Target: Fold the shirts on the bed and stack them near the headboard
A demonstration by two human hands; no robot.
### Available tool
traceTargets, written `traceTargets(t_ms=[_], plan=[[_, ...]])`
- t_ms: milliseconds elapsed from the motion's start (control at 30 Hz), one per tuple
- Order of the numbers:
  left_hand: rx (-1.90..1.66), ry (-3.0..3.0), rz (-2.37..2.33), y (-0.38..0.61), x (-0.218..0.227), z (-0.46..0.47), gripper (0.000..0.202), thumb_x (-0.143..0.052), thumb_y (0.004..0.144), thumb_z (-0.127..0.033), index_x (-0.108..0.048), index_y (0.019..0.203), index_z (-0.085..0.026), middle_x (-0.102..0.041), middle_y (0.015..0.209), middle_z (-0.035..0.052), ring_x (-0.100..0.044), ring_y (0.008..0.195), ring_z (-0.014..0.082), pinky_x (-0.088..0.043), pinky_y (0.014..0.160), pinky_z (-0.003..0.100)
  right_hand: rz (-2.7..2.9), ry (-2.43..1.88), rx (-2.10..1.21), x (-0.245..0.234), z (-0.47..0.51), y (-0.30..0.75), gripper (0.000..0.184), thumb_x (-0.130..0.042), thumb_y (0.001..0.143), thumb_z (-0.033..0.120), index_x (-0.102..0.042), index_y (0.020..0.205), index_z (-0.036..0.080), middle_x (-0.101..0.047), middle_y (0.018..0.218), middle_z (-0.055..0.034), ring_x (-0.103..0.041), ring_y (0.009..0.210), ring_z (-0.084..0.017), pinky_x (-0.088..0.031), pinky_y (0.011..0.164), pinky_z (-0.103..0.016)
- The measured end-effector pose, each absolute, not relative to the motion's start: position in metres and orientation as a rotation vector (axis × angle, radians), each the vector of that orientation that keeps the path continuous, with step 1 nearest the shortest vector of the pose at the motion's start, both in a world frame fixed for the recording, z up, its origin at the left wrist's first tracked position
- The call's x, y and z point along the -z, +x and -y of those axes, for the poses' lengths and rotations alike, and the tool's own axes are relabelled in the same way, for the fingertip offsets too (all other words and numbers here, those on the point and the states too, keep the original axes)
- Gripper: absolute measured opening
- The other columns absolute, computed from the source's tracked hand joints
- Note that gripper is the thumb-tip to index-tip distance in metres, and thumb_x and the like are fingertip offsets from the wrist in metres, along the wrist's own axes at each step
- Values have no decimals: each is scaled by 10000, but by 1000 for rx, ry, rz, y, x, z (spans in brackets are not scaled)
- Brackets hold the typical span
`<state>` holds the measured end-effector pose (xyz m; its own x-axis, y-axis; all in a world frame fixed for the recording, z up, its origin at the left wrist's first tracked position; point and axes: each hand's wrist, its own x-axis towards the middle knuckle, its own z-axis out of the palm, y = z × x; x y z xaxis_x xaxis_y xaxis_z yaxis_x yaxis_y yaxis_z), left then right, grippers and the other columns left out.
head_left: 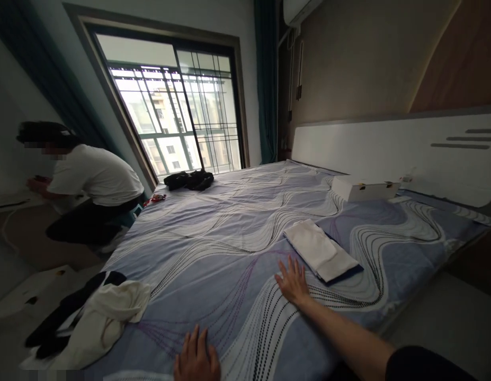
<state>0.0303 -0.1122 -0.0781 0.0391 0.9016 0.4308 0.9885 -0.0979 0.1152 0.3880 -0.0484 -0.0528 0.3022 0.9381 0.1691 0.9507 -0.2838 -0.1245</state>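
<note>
My right hand (293,280) lies flat and open on the blue wave-patterned bedspread (229,238), fingers spread, just left of a folded white and dark cloth (322,251). Nothing is in it. My left hand (196,359) rests flat on the bedspread at the bottom edge of the view, fingers stretched out, also holding nothing. A crumpled pile of white and black clothes (98,317) lies to the left of my left hand at the bed's near corner.
A white box (364,189) sits near the headboard (392,148). Black clothing (189,180) lies at the far edge by the window. Another person in a white shirt (92,177) crouches at the left beside the bed.
</note>
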Motion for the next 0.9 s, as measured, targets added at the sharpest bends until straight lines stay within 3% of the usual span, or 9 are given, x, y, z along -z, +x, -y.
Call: traceTargets(t_ms=[100,333,500,633,800,900], plan=[[561,-2151,1944,41,54,125,520,-468,891,-396,-618,1348,-197,-529,1486,151,-440,1383,378,-357,1100,613,1906,-2235,-65,58,107,337,654,-427,962,566,-294,1566,350,-153,1673,-78,-94,1523,-382,-47,1182,-627],[448,-2690,1316,45,38,132,606,-491,933,-367,-342,1518,-420,-369,1612,21,-335,1466,333,-315,1139,574,2219,-1896,-198,46,168,277,690,-507,915,622,-270,1542,459,-73,1680,-16,-21,1519,-424,-42,1159,-693],[415,-2712,1279,62,42,140,666,-464,942,-309,-225,1560,-380,-317,1635,18,-276,1493,331,-289,1158,568,2237,-1869,-186,44,169,263,673,-494,931,600,-286,1548,430,-100,1677,-26,-33,1518,-425,-35,1161,-697],[472,-2640,1474,76,48,156,635,-455,940,-277,-291,1548,-359,-338,1628,17,-307,1485,286,-286,1176,522,2288,-1829,-200,41,166,266,654,-451,950,603,-285,1553,411,-109,1677,-26,-23,1523,-409,-37,1169,-686],[629,-2165,1990,79,58,172,559,-471,919,-282,-473,1478,-260,-415,1579,120,-343,1458,349,-263,1166,592,2315,-1818,-186,46,161,267,629,-412,973,579,-244,1560,431,-73,1677,-6,-27,1525,-396,-67,1176,-677],[729,-2108,2117,72,54,164,518,-477,914,-305,-545,1422,-236,-437,1560,135,-375,1437,345,-276,1167,584,2306,-1825,-178,51,157,264,598,-387,991,544,-239,1560,437,-82,1674,2,-52,1526,-383,-82,1181,-672]])
